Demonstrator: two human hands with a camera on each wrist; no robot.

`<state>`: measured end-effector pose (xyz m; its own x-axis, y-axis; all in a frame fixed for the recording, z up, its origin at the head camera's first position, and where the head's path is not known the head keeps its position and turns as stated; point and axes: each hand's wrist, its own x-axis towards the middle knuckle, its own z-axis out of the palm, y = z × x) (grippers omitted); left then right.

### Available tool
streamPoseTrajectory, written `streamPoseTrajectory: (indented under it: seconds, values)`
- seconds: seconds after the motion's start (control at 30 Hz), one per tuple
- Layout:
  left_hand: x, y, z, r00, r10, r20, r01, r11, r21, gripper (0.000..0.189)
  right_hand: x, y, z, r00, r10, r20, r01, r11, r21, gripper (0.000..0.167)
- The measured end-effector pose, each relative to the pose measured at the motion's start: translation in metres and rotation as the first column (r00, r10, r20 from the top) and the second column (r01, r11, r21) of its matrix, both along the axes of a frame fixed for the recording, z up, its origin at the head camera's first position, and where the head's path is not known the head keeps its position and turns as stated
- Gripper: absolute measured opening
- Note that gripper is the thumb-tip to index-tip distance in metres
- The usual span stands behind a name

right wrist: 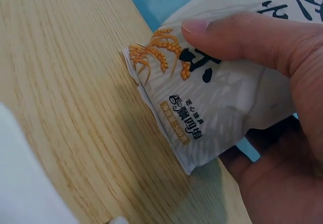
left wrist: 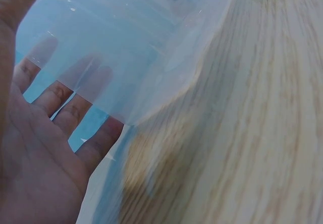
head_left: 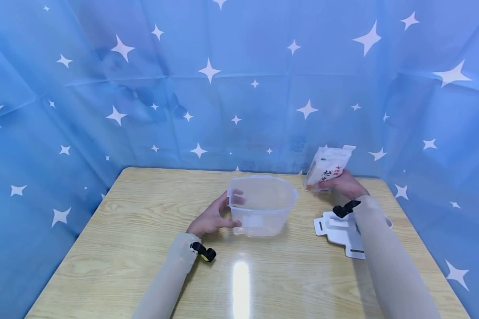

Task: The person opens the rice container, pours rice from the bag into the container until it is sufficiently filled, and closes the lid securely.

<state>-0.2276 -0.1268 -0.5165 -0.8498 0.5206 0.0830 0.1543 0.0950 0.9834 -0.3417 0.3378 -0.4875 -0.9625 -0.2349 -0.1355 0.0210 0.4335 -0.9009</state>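
Observation:
A clear plastic container (head_left: 263, 217) stands on the table with its wide opening facing up. My left hand (head_left: 215, 216) grips it at the left side, thumb near the front and fingers behind the wall. Through the see-through plastic, the fingertips (left wrist: 45, 50) show in the left wrist view. At the back right, my right hand (head_left: 345, 184) holds a white bag of rice (head_left: 329, 166), tilted, its lower end close to the tabletop. Grain ears and dark lettering are printed on the bag, and the thumb (right wrist: 227, 35) presses across its front in the right wrist view.
A white plastic lid-like piece (head_left: 339, 230) with slotted tabs lies on the wooden table (head_left: 143, 230), partly hidden under the right forearm. Blue curtains (head_left: 239, 88) with white stars hang along the table's back and sides. A bright light reflection falls on the front middle.

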Motion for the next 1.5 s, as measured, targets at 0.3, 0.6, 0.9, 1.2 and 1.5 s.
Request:
streamPoseTrajectory:
  seconds: [0.3,0.6,0.9,1.2,1.5]
  values:
    - [0.0,0.001,0.004,1.0,-0.001,-0.009,0.001,1.0,0.006,0.084,0.004,-0.003,0.005,0.999,-0.042,-0.018,0.042,0.998,0.042,0.066]
    - [-0.001,-0.002,-0.002,1.0,-0.011,-0.029,0.011,1.0,-0.015,0.085,0.01,-0.011,0.006,0.997,-0.076,-0.024,0.078,0.994,0.08,0.067]
    - [-0.003,-0.003,-0.004,0.997,-0.039,-0.064,0.037,0.999,-0.024,0.086,0.014,-0.018,0.011,0.993,-0.116,0.021,0.113,0.989,0.098,0.083]
    - [-0.003,-0.002,-0.002,0.996,-0.035,-0.079,0.034,0.999,-0.017,0.087,0.021,-0.031,0.027,0.994,-0.113,-0.002,0.113,0.992,0.055,0.086]
    - [-0.004,-0.003,-0.003,0.997,-0.038,-0.069,0.037,0.999,-0.014,0.088,0.04,-0.043,0.044,0.992,-0.12,-0.029,0.12,0.993,0.006,0.075]
